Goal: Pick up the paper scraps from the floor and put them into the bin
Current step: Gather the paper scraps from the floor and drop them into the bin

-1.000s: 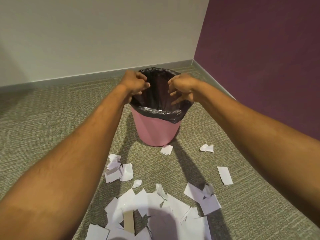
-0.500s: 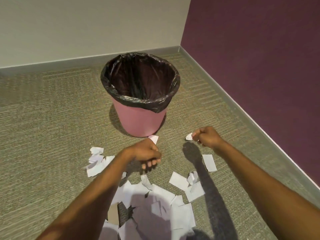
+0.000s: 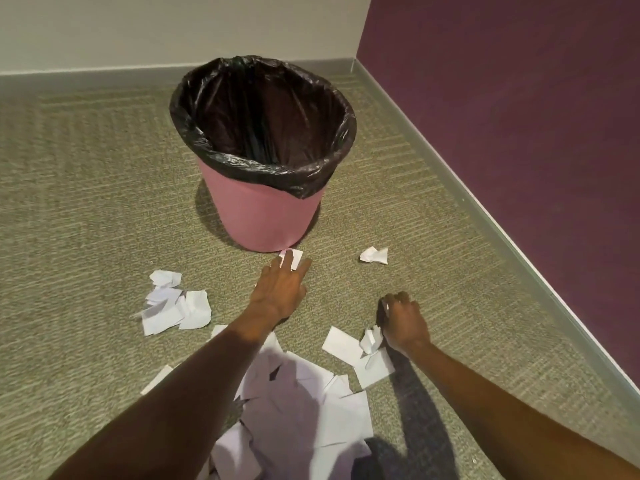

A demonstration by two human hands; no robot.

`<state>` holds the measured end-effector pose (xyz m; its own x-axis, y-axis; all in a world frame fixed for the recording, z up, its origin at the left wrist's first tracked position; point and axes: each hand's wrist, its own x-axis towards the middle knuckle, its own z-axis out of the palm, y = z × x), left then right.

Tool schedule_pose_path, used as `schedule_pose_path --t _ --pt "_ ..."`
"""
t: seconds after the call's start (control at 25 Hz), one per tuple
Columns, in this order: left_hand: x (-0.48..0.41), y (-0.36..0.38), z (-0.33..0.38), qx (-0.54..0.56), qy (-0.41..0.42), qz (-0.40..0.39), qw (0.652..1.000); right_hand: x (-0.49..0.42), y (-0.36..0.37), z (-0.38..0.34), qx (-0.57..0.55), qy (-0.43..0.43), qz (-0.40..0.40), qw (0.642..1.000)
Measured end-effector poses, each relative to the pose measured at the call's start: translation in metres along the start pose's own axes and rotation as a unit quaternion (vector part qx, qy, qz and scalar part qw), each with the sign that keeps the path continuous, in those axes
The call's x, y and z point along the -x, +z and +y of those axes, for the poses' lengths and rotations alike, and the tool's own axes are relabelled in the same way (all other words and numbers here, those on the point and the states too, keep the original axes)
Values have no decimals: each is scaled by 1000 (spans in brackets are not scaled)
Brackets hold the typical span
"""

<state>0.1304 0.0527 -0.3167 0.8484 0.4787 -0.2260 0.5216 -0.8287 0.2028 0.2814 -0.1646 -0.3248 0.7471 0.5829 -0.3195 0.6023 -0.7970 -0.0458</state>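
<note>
A pink bin (image 3: 266,220) with a black liner (image 3: 242,164) stands open on the carpet near the corner. My left hand (image 3: 280,289) reaches forward, its straight fingers touching a small white scrap (image 3: 292,255) at the bin's foot. Down on the carpet to the right, my right hand (image 3: 403,320) has its fingers curled over a scrap, of which only a white sliver shows at the fingertips. A crumpled scrap (image 3: 374,254) lies beyond it. More scraps lie in a left cluster (image 3: 173,304), beside my right wrist (image 3: 346,344) and in a big pile (image 3: 304,410) between my forearms.
A purple wall (image 3: 519,133) with a grey baseboard runs along the right, and a cream wall (image 3: 173,26) closes the back. Grey-green carpet (image 3: 86,202) covers the floor.
Both hands came down from over the bin to the floor. My left hand then stretched forward to the scrap by the bin, and my right hand drew back from the crumpled scrap.
</note>
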Motion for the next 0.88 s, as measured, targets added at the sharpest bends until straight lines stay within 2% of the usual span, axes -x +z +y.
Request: schedule_pose_path --t 0.24,0.32,0.48,0.56,0.68,0.76,0.88 --pt "-8 21 -3 -74 -8 4 997 5 -23 0 77 -71 -6 995" --pt "-11 23 -2 -83 -13 31 996 -1 -38 1 26 -72 13 997" --pt "-17 13 -1 -94 7 49 994 -36 -72 -3 -103 -2 80 991" --pt "-17 5 -5 -75 7 48 996 -58 -83 -10 -104 -3 114 988" --pt "-18 -3 -15 -42 8 45 998 -88 -91 -27 -45 -35 145 988" --pt "-18 -9 -16 -12 2 38 999 -103 -84 -39 -15 -77 108 991" --pt "-25 -12 -10 6 -6 12 1000 -114 -60 -45 11 -129 -18 991"
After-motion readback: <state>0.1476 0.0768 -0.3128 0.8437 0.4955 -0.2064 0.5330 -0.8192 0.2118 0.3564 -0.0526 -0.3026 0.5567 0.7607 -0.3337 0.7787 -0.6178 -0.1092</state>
